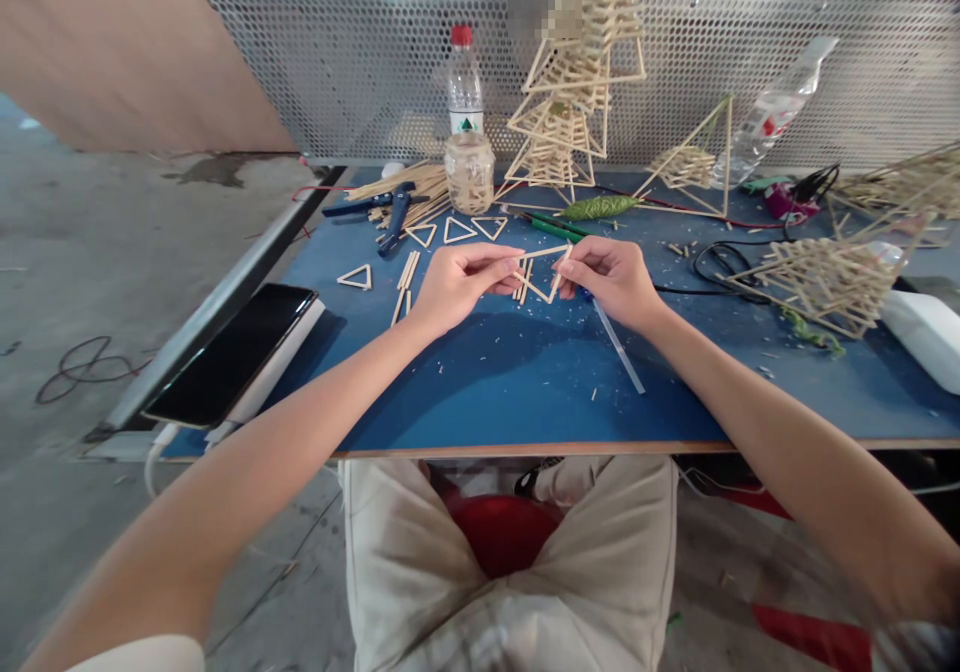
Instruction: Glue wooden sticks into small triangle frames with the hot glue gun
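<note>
Between my two hands is a small triangle of thin wooden sticks [543, 252], held just above the blue table. My left hand [469, 282] pinches its left corner between thumb and fingertips. The right side of the triangle is gripped by my right hand [606, 274], near a corner. Short loose sticks [525, 282] lie on the table behind and below the held triangle. Several finished stick triangles [458, 230] rest beyond my left hand, and one more triangle [355, 276] lies further left. Below my right hand a translucent strip, like a glue stick [619, 350], lies on the table.
Blue-handled cutters [397, 214] lie beside a bundle of long sticks [427, 187]. Behind stand a red-capped bottle [465, 87] and a stacked stick structure [574, 102]. A phone [240, 352] is at the left edge. Black cable [720, 267] and a stick lattice [817, 277] lie right.
</note>
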`<state>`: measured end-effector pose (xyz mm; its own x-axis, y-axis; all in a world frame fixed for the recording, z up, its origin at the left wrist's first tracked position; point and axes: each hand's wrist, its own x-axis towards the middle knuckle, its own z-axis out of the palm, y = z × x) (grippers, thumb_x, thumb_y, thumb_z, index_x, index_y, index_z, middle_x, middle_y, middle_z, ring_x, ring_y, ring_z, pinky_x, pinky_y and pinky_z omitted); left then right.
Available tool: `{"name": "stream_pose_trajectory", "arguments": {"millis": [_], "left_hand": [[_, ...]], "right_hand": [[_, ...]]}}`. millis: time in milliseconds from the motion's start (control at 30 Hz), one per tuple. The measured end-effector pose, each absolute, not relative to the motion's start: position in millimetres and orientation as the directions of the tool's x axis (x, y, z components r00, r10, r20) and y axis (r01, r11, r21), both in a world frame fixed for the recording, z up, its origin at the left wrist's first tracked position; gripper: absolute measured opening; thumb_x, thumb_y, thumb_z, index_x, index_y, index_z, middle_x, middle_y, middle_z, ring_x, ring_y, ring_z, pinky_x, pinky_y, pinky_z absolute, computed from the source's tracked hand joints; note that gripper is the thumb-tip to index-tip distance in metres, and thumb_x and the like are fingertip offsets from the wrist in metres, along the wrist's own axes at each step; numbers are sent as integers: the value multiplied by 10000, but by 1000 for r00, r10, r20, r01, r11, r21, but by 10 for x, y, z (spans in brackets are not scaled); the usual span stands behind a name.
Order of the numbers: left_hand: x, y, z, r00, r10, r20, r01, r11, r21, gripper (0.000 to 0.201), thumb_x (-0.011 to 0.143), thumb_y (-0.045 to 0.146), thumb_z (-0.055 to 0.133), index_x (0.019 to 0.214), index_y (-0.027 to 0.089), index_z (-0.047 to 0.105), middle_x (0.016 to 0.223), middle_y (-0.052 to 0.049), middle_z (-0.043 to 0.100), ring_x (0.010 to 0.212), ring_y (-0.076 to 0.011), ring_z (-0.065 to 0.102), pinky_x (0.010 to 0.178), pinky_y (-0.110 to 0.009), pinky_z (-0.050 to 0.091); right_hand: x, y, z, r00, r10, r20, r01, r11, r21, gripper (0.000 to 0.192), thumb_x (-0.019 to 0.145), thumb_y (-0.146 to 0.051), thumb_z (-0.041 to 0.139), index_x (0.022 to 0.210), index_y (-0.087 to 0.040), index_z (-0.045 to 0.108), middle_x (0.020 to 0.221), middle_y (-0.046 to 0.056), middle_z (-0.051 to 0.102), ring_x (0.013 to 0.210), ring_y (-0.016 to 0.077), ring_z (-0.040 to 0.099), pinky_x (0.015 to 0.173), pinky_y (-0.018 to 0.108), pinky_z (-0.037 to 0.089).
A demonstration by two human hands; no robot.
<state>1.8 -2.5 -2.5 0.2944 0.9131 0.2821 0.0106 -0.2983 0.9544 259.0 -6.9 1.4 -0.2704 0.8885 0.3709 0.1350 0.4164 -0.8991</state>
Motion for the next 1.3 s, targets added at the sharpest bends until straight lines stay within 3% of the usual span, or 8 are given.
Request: {"name": "stream_pose_trajectory", "arguments": {"millis": [1000,1300], "left_hand": [[43,10,-78,286,910,299,32,-321,947,464,927,573,880,1213,209,871,1042,-108,870,911,-236,863,884,-383,747],[44,-1,-82,295,899,324,20,-345,938,414,966,498,849,1234,182,864,1051,-120,875,912,-230,866,889,-373,749]], "right_hand": [[2616,-79,81,-298,885,357,184,420,-889,447,871,-732,888,791,-311,758,750,43,731,655,217,667,695,458,635],[2597,-74,54,-297,878,375,157,433,-888,411,895,-680,895,812,-297,770,759,25,755,649,196,682,668,413,621]]}}
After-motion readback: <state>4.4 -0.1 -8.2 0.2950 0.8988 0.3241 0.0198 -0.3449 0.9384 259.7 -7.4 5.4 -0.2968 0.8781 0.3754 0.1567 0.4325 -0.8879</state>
